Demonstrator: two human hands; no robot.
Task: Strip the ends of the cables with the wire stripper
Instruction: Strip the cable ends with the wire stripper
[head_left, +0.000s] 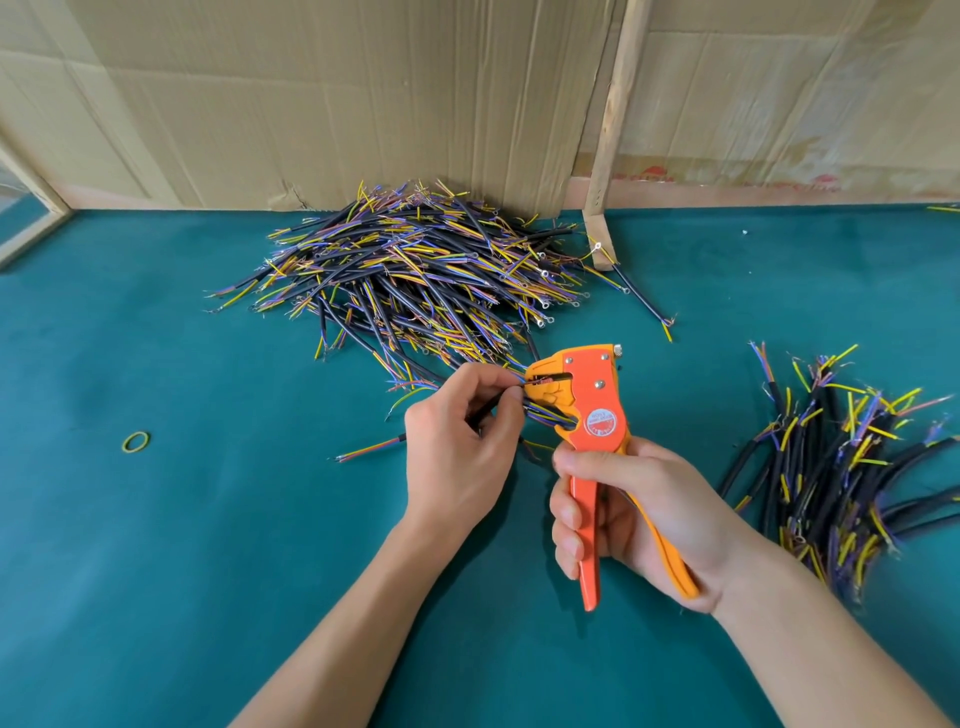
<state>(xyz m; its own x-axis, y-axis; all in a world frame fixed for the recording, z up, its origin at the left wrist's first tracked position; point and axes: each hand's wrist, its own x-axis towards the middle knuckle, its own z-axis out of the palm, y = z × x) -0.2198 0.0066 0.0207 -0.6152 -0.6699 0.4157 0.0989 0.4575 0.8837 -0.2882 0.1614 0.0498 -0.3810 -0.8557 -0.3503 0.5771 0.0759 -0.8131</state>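
stripper (597, 410): orange and yellow, upright over the mat (182, 545), head up, handles down. right hand (639, 514) wraps both handles, fingers curled round the orange one, the yellow one against the palm. handles stand apart at their lower ends. round red sticker on the pivot.

cable (488, 410): black sheath, pinched in the left hand (457, 447) between thumb and bent fingers, just left of the stripper head. one thin core runs from the fingertips into the jaws at the head's left side; the other coloured cores bend down past the head's lower notch. the cable's far end trails down-left under the hand.

big pile (410, 275): many short black cables with yellow, purple and blue cores, heaped on the mat beyond the hands, against the cardboard (337, 104) wall. some ends carry small ring terminals.

right pile (841, 462): a smaller bundle of like cables, lying lengthwise near the right edge of the mat, well apart from the big pile.

stray cable (639, 296): lies alone right of the big pile, beside the foot of a wooden post (613, 130).

loose core piece (369, 449): on the mat, left of the left wrist.

rubber band (136, 442): yellow-green ring, flat on the mat, well left of the hands.

mat: teal, covers the table.
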